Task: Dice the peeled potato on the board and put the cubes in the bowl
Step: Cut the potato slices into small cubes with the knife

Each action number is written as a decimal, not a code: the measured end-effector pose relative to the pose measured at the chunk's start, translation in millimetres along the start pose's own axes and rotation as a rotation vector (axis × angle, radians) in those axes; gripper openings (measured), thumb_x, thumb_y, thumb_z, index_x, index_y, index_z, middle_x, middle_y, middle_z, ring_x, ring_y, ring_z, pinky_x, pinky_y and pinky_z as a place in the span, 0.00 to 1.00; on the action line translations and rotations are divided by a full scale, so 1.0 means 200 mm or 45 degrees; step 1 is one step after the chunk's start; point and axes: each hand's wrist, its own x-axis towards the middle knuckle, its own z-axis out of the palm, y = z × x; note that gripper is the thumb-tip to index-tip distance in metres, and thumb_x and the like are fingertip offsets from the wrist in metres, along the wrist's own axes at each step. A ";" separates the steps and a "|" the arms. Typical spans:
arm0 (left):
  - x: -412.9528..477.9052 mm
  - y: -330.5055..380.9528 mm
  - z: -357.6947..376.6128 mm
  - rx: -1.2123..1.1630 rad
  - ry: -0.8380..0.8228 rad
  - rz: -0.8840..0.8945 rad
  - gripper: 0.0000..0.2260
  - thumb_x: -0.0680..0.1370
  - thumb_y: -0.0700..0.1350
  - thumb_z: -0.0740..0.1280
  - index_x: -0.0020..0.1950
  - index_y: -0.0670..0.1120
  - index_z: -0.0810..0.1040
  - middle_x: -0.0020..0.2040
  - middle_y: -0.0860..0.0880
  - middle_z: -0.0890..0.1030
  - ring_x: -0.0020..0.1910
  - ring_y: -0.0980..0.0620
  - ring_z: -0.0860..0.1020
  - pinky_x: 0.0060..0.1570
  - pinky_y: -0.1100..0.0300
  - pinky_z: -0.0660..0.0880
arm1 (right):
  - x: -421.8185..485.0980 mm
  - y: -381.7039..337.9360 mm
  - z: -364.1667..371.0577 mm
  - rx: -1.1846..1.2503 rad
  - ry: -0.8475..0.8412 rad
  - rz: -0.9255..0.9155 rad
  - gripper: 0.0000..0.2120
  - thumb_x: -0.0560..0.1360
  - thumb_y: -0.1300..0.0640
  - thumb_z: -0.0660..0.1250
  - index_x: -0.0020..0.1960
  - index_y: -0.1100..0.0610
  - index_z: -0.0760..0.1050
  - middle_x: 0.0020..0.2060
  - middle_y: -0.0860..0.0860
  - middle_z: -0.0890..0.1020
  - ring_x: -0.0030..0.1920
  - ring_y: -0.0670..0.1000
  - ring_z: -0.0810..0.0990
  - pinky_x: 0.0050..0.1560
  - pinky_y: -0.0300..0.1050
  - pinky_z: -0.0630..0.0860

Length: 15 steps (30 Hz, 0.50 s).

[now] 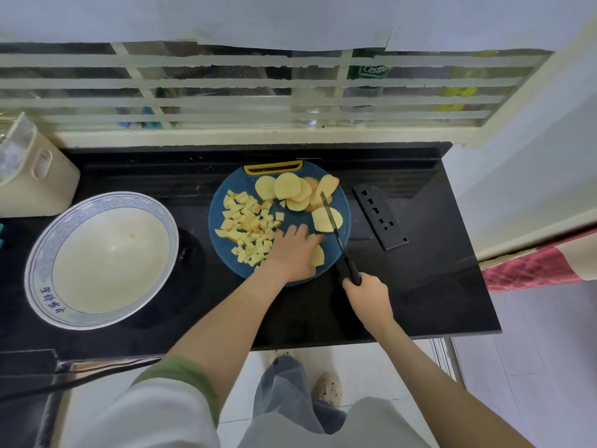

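A round blue cutting board point(292, 218) lies on the black counter. Several potato slices point(295, 190) are stacked at its far side, and a pile of potato cubes point(250, 226) covers its left part. One slice point(326, 219) lies under the blade of a black-handled knife point(337, 236). My right hand point(368, 297) grips the knife handle at the board's near right edge. My left hand point(295, 250) rests flat on the board, fingers spread, with a potato piece point(317, 256) just under its thumb side. The white, blue-rimmed bowl point(42, 253) stands empty on the left.
A black knife sheath point(381, 216) lies right of the board. A cream plastic container point(35, 176) stands at the back left. A window frame runs along the counter's far edge. The counter ends at the right, with a red patterned cloth point(536, 266) beyond.
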 end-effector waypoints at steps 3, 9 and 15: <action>-0.05 -0.05 0.04 -0.085 0.054 -0.030 0.38 0.72 0.59 0.68 0.76 0.49 0.55 0.68 0.48 0.66 0.66 0.45 0.65 0.63 0.49 0.63 | 0.00 -0.02 0.05 0.008 -0.045 0.004 0.09 0.79 0.55 0.63 0.43 0.58 0.76 0.34 0.52 0.77 0.34 0.50 0.76 0.35 0.46 0.74; -0.11 -0.09 0.09 -0.137 0.146 -0.179 0.35 0.71 0.64 0.66 0.72 0.49 0.63 0.66 0.49 0.67 0.66 0.48 0.64 0.62 0.51 0.57 | 0.01 -0.02 0.12 -0.002 -0.096 0.028 0.07 0.79 0.55 0.63 0.42 0.54 0.75 0.37 0.52 0.79 0.36 0.50 0.78 0.37 0.45 0.76; -0.12 -0.11 0.12 -0.128 0.185 -0.153 0.34 0.73 0.64 0.64 0.74 0.48 0.62 0.66 0.51 0.67 0.66 0.49 0.63 0.63 0.51 0.54 | 0.01 -0.02 0.19 0.077 -0.170 0.128 0.07 0.78 0.55 0.63 0.43 0.56 0.74 0.36 0.54 0.77 0.35 0.53 0.76 0.40 0.51 0.77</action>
